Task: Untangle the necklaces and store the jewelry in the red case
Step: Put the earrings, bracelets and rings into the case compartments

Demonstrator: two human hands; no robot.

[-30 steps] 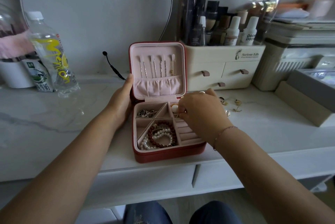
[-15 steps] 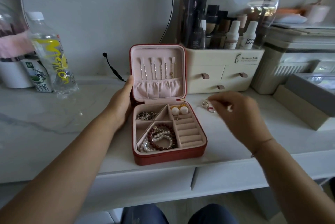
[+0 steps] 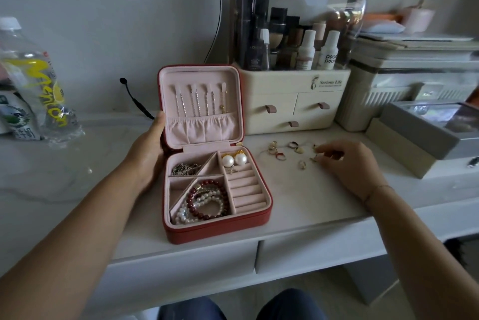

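Near the front edge of the dressing table [image 3: 305, 205] sits the red case [image 3: 215, 229], open. In its nearest compartment lie the pearl and dark red bead bracelets [image 3: 204, 200], and the ring rolls [image 3: 247, 190] to their right are bare. Behind those rest two pearl earrings [image 3: 234, 160], with a silver chain bundle [image 3: 185, 168] in the far left compartment. The left hand [image 3: 147, 148] grips the case at its left side, thumb up on the lid's edge. That grip should steady the case for each drop. To the right of the case, toward the table's back edge, small rings [image 3: 278, 155] lie scattered. The right hand [image 3: 347, 164] has curled fingertips down among the rightmost ones, and I cannot tell whether it has one pinched. Best to lift one ring at a time, since they look slippery, and press it upright into a roll. In the raised lid [image 3: 199, 128] the necklaces [image 3: 197, 101] hang straight on their hooks. A cosmetics organiser [image 3: 293, 102] stands behind
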